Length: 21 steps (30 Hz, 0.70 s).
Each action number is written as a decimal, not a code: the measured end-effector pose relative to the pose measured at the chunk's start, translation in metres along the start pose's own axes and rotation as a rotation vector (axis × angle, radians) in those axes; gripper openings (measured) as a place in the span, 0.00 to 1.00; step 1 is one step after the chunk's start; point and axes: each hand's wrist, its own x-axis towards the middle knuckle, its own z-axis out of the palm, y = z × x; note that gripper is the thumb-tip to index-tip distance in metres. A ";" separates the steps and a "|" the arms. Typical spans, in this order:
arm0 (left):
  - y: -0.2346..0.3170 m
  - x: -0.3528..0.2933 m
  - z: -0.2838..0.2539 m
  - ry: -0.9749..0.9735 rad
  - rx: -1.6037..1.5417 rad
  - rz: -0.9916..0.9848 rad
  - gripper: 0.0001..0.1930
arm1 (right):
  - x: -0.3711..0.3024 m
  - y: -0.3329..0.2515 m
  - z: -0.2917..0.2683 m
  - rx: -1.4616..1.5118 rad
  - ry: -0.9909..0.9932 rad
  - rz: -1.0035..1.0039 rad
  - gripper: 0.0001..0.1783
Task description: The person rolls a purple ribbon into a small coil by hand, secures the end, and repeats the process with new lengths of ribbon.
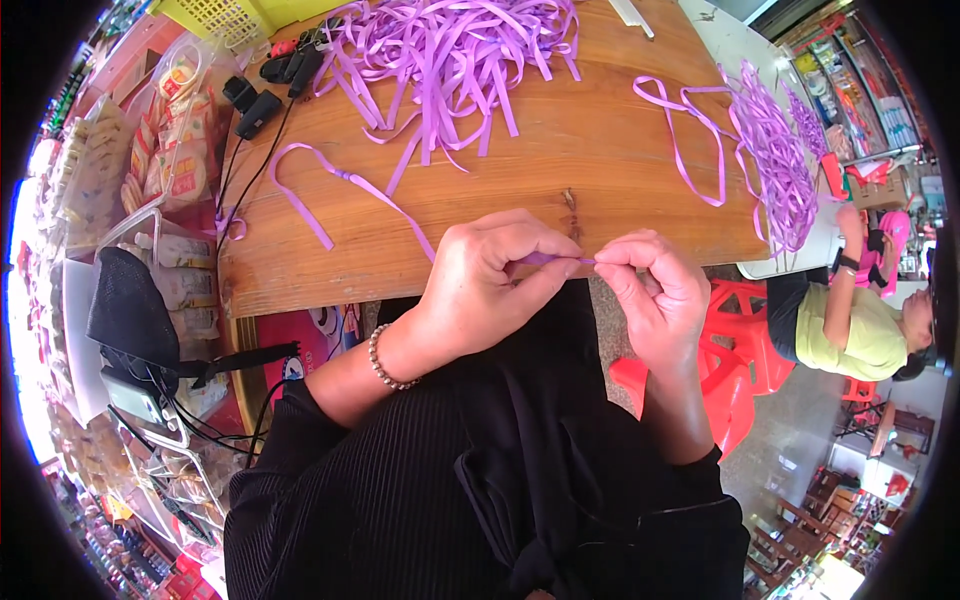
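Between my two hands a narrow purple ribbon [541,258] is stretched, just past the near edge of the wooden table. My left hand [490,275] pinches it between thumb and forefinger, and its tail trails left over the tabletop, with a small knot partway along. My right hand [655,290] grips the other end at the fingertips. Beyond my hands lies a big tangled heap of purple ribbons [450,50] at the far side of the table. A second bundle of purple ribbons [775,160] hangs over the right edge, one long loop reaching onto the wood.
The wooden table [560,150] spans the front. Black clips with cables [258,108] lie at its left, near a yellow basket [225,20]. Packaged snacks [180,150] fill a rack on the left. Red plastic stools [725,360] stand at right, by a person in a yellow-green shirt [850,325].
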 end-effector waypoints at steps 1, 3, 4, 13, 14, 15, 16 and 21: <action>0.000 0.000 0.000 -0.004 0.005 -0.024 0.05 | 0.000 0.001 0.000 0.002 0.019 0.005 0.06; 0.002 0.001 -0.001 0.003 0.040 0.000 0.05 | 0.000 0.003 0.000 -0.022 0.020 -0.007 0.05; 0.003 0.002 0.000 0.010 0.075 0.025 0.05 | 0.000 0.004 0.000 -0.046 0.021 -0.021 0.05; -0.011 0.004 0.007 0.092 0.231 0.301 0.05 | 0.001 0.004 -0.002 -0.019 -0.057 0.210 0.05; -0.012 0.004 0.007 0.093 0.233 0.301 0.05 | 0.003 0.004 -0.001 -0.018 -0.057 0.209 0.05; -0.012 0.005 0.007 0.083 0.282 0.289 0.05 | 0.006 0.004 0.000 -0.050 -0.003 0.166 0.07; -0.012 0.005 0.006 0.073 0.332 0.278 0.04 | 0.007 0.003 0.001 -0.083 0.052 0.122 0.08; -0.009 0.003 0.007 0.069 0.417 0.245 0.03 | 0.016 -0.017 -0.009 -0.438 0.001 -0.087 0.13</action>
